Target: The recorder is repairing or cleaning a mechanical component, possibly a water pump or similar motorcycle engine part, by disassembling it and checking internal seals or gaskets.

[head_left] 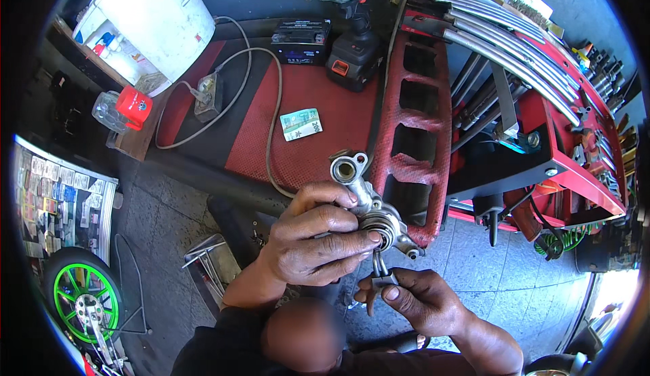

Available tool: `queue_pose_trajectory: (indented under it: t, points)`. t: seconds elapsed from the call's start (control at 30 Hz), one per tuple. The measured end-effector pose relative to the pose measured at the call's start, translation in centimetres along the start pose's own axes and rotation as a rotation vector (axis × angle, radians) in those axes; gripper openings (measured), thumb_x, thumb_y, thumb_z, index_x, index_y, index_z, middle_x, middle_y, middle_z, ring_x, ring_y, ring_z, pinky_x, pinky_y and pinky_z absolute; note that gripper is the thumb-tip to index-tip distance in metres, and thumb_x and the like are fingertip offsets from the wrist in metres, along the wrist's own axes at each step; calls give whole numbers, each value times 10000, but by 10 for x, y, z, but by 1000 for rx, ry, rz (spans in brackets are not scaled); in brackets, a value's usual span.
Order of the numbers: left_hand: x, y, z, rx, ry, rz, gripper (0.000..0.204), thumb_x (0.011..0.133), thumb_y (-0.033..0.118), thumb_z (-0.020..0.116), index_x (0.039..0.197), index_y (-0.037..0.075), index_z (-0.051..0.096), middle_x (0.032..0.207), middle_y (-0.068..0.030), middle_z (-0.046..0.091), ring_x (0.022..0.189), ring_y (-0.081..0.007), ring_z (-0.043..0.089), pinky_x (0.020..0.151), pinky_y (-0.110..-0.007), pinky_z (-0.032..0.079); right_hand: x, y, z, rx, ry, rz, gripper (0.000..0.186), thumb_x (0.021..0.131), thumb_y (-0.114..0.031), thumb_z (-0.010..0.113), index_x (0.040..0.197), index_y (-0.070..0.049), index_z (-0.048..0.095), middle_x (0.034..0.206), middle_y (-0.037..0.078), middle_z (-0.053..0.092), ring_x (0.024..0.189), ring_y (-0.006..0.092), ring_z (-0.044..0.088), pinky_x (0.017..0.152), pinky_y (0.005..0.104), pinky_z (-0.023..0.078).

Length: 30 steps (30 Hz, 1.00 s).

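Observation:
My left hand [317,235] grips a silver cast-metal housing [365,196] from its left side. The housing has a round eye at its upper end, a ringed bore in the middle and a short stub at the lower right. My left fingertips press beside the bore. Just below it, my right hand [421,300] pinches a small metal tool with two prongs [384,279] between thumb and fingers. Its prongs point up at the bore's lower edge; whether they touch inside cannot be made out. The tool's exact kind is not clear.
A red-and-black bench [315,108] holds a banknote [300,124], a black battery [301,41], a cordless impact wrench [355,58], a cable and a white bucket [152,20]. A red tool rack [589,173] stands right. A green-rimmed wheel [82,298] is lower left.

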<state>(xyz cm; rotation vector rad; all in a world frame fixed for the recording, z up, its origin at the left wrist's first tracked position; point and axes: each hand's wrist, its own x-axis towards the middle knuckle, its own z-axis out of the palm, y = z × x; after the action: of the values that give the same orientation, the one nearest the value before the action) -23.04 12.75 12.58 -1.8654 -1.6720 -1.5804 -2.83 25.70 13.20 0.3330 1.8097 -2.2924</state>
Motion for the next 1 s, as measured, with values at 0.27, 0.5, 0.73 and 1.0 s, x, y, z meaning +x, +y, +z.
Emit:
queue_pose_trajectory:
  t: [0.27,0.5,0.73,1.0]
  points:
    - [1,3,-2,-1,-29,-18,369,589,61,802,958,39,780,867,-45,627,936,-267,595,792,-362,513,0,-5,-1,90,-9,75,399,1052,-306,502,1180,47,638,870,47,663,872,109,576,844,301,484]
    - [5,7,-6,15,-56,-43,347,604,58,792,949,31,769,854,-51,641,938,-271,605,792,-368,517,1,-5,2,84,-4,75,427,1056,-342,485,1120,48,648,855,55,658,846,117,580,813,308,486]
    - [21,16,-14,48,-134,-178,216,667,64,787,882,53,767,778,-55,664,899,-254,638,789,-359,530,1,-16,0,-43,4,149,472,1046,-323,494,1177,114,613,1016,176,699,911,195,651,872,339,511]
    - [31,25,-16,118,-164,-275,246,651,48,791,895,36,754,784,-83,668,877,-244,652,779,-360,539,-1,-19,1,-21,33,163,478,1045,-331,495,1161,116,617,1004,171,699,890,184,649,858,332,513]
